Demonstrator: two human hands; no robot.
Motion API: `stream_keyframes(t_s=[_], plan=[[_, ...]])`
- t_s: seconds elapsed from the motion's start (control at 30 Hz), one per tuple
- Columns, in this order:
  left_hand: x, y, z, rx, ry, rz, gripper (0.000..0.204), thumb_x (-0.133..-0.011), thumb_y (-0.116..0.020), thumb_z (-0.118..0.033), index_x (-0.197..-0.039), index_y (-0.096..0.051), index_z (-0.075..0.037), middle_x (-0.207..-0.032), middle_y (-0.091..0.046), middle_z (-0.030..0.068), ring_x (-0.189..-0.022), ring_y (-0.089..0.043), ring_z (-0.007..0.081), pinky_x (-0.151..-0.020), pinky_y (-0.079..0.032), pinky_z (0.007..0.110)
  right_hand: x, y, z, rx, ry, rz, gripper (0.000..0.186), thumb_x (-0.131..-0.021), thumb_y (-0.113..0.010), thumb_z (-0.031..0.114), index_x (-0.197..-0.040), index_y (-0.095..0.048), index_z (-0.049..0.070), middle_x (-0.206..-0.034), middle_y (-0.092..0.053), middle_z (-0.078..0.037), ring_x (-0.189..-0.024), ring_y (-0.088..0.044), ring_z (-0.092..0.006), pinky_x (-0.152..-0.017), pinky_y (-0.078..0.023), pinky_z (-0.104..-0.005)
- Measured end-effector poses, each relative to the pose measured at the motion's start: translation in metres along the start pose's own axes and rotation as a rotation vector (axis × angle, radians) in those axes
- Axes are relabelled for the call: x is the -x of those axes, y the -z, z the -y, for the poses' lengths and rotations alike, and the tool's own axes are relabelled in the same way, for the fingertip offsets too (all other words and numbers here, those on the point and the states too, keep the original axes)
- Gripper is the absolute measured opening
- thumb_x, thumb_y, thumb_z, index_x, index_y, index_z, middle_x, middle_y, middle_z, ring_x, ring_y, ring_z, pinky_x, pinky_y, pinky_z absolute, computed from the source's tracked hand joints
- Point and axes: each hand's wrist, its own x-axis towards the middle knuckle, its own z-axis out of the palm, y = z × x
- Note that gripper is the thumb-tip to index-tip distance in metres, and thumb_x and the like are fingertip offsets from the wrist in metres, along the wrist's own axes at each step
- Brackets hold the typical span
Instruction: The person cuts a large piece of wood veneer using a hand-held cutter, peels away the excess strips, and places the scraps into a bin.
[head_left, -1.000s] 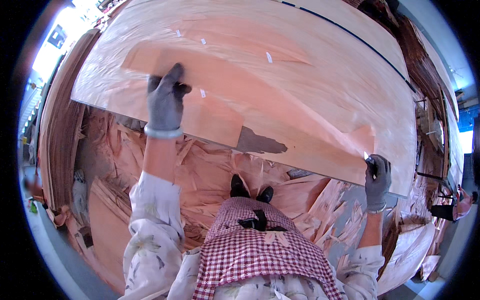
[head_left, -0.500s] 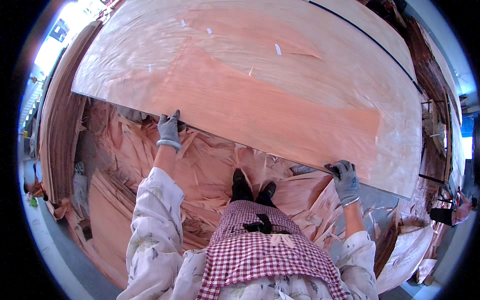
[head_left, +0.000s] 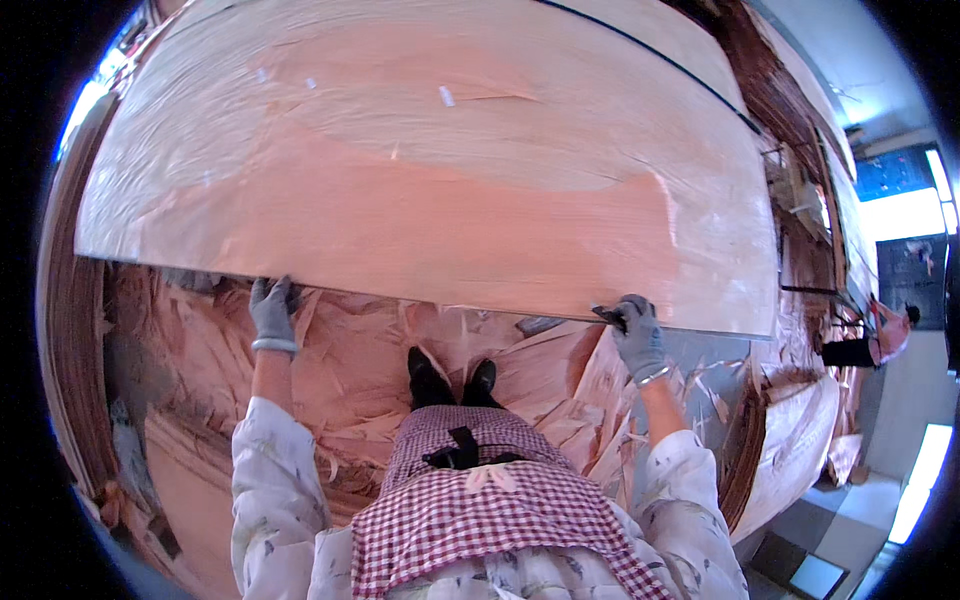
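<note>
A large thin sheet of pinkish wood veneer (head_left: 430, 170) lies flat across a stack in front of me and fills the upper half of the view. My left hand (head_left: 272, 310), in a grey glove, grips its near edge at the left. My right hand (head_left: 635, 330), also gloved in grey, pinches the same near edge at the right. Both arms wear pale patterned sleeves, and a red checked apron (head_left: 470, 500) hangs below.
Torn veneer scraps (head_left: 360, 360) cover the floor around my black shoes (head_left: 450, 375). A stack of sheets (head_left: 75, 330) curves along the left rim. More veneer piles (head_left: 790, 450) and a person in red (head_left: 885, 330) are at the right.
My left hand slid off the top of the sheet down to its near edge. The sheet dropped flat onto the stack, covering the smaller piece and dark patch. Both hands moved lower.
</note>
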Motion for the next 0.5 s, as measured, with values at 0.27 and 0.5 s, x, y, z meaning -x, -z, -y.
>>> stream_keyframes(t_s=[0.27,0.5], plan=[[0.031,-0.015,0.010,0.084,-0.085,0.061,0.024,-0.078,-0.060,0.005,-0.096,-0.055,-0.010,-0.073,-0.055,0.0034,-0.056,-0.050,0.0136,-0.045,-0.040,0.027,0.003,-0.005,0.013,-0.060,0.166,-0.085,0.025,-0.078,-0.051,0.005,-0.095,-0.069,0.009,-0.096,-0.058,-0.015,-0.092,-0.053,-0.0345,-0.085,-0.041,-0.0430],[0.038,-0.051,0.003,0.057,0.010,-0.178,0.041,-0.079,-0.061,0.005,-0.116,-0.046,-0.005,-0.075,-0.057,0.0032,-0.053,-0.051,0.0108,-0.042,-0.042,0.024,-0.006,-0.014,0.000,-0.072,0.145,-0.056,0.024,-0.072,-0.055,-0.004,-0.094,-0.056,0.003,-0.099,-0.054,-0.017,-0.096,-0.050,-0.0369,-0.084,-0.040,-0.0454]])
